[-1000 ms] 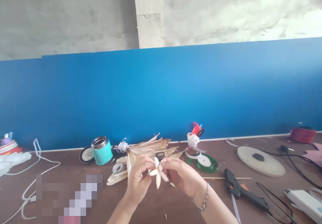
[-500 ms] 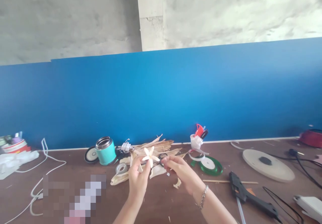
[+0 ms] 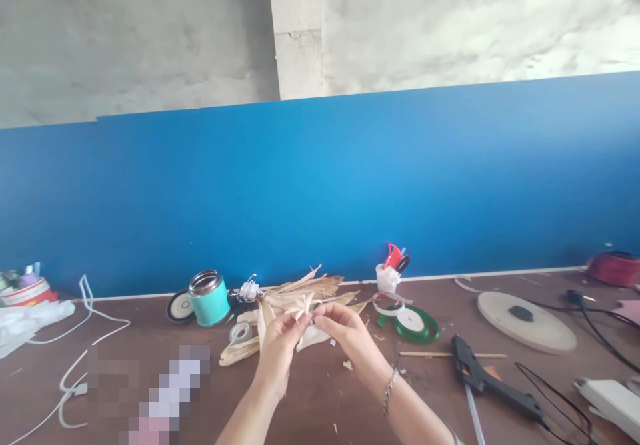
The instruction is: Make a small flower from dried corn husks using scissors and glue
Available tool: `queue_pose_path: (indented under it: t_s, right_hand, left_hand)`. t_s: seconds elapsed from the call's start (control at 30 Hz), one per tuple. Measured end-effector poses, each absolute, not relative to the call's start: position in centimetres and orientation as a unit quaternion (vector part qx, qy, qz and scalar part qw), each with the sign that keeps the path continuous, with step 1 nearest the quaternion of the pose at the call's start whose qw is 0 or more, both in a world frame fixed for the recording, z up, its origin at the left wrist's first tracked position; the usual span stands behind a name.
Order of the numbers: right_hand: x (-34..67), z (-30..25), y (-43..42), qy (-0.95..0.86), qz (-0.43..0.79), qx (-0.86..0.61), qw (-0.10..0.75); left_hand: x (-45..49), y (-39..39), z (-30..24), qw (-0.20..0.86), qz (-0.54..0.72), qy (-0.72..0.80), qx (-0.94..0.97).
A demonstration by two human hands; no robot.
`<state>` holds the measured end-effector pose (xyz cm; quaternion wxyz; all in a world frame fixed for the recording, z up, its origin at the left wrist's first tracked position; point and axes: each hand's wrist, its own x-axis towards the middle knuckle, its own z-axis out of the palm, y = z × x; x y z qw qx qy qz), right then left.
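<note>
My left hand [image 3: 278,351] and my right hand [image 3: 348,335] meet above the brown table [image 3: 320,398], both pinching a small pale flower made of dried husk [image 3: 305,306]. The flower's thin petals stick up between my fingertips. Just behind it lies a pile of dried corn husks [image 3: 300,291]. A loose husk strip [image 3: 239,351] rests on the table left of my left hand. My right wrist wears a bracelet.
A teal jar [image 3: 208,298] and tape rolls stand behind left. Green ribbon spool [image 3: 414,323], a cup with scissors [image 3: 391,273], a black glue gun [image 3: 480,381], a round wooden disc [image 3: 525,321], cables and a white cord [image 3: 75,358] lie around. A blue board [image 3: 320,185] backs the table.
The flower went from held low between both hands to raised in my left hand alone, and now both hands pinch it again, its petals bunched together.
</note>
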<state>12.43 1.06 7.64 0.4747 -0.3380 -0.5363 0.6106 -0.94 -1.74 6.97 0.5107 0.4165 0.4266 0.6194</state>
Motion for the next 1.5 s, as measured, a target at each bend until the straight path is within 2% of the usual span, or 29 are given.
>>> queue_pose_path:
  t_s: [0.27, 0.5, 0.67, 0.8, 1.5]
  right_hand:
    - [12.4, 7.6, 0.9, -0.518, 0.653, -0.272, 0.480]
    - [13.1, 7.5, 1.4, -0.542, 0.688, -0.232, 0.424]
    - [13.5, 7.7, 1.3, -0.531, 0.710, -0.244, 0.392]
    - [13.6, 8.0, 1.0, -0.523, 0.714, -0.238, 0.400]
    - [14.1, 8.1, 1.8, -0.587, 0.659, -0.233, 0.408]
  left_hand:
    - [-1.1, -2.3, 8.2, 0.471, 0.550, 0.448, 0.524]
    - [-2.4, -2.2, 7.9, 0.441, 0.494, 0.468, 0.585]
    - [-2.3, -2.5, 8.2, 0.513, 0.485, 0.425, 0.567]
    - [-1.4, -2.8, 8.2, 0.564, 0.511, 0.391, 0.517]
    - [-0.9, -2.1, 5.8, 0.656, 0.541, 0.320, 0.419]
